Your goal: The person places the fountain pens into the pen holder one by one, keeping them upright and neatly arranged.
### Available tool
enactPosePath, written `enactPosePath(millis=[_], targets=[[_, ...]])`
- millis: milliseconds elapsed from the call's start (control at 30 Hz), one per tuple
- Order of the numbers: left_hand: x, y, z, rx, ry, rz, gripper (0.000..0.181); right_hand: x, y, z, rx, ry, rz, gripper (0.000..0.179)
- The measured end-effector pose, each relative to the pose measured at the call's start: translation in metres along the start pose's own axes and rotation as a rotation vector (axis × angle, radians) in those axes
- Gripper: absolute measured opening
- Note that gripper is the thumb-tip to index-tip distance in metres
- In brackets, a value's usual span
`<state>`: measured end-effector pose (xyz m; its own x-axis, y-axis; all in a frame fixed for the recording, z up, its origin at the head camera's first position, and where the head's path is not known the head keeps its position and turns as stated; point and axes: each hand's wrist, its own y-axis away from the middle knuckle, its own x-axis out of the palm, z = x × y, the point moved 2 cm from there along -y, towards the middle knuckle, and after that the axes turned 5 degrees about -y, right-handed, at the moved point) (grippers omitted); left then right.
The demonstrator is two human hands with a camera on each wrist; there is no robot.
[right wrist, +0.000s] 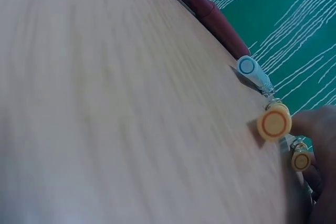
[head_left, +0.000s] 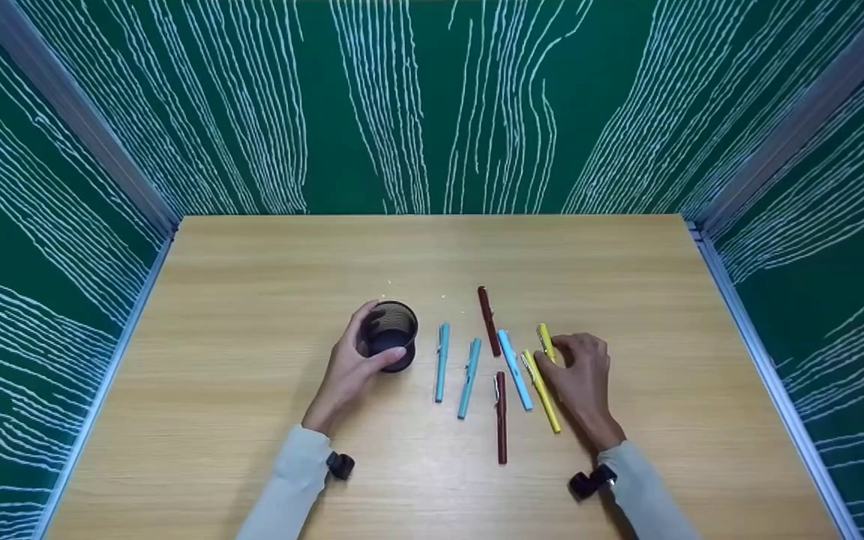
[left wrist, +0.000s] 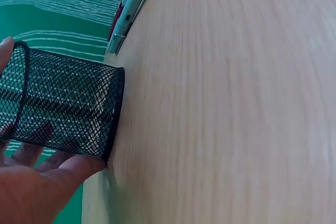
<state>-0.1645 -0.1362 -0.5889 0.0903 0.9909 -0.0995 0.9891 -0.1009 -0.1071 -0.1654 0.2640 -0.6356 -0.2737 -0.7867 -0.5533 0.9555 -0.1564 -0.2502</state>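
Head view: the left hand (head_left: 353, 367) curls its fingers round the mesh cup (head_left: 391, 330), nearer the surface's (head_left: 252, 300) left edge; the right hand (head_left: 583, 371) straddles the farther yellow pen (head_left: 545, 339), nearer the right. Left wrist: cup likely light, stiff. Right wrist: pen probably slick, best pinched midway; whether fingers clamp it, I cannot tell.

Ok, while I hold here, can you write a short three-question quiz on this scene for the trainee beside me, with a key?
1. Count: how many red pens lie on the table?
2. Multiple choice: pens of which colour are nearest the right hand?
a) blue
b) yellow
c) red
3. True or false: in the head view, the cup in the left hand is to the right of the red pens.

Key:
1. Two.
2. b: the yellow pens are right by it.
3. False: it is to their left.
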Motion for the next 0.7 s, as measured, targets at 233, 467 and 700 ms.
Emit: enactPosePath(millis=[233,467,700], targets=[[-0.0004,0.0006,0.0008,0.005,-0.048,0.006,0.092,0.0003,-0.0003,0.0008,-0.013,0.021,-0.001,0.035],[0.0002,0.0005,-0.0024,-0.002,-0.052,0.036,0.093,0.0003,0.0001,0.0011,-0.002,0.031,0.000,0.032],[0.0011,0.0001,-0.0001,-0.001,-0.042,0.041,0.092,0.0000,0.0018,-0.0007,0.011,0.013,-0.011,0.026]])
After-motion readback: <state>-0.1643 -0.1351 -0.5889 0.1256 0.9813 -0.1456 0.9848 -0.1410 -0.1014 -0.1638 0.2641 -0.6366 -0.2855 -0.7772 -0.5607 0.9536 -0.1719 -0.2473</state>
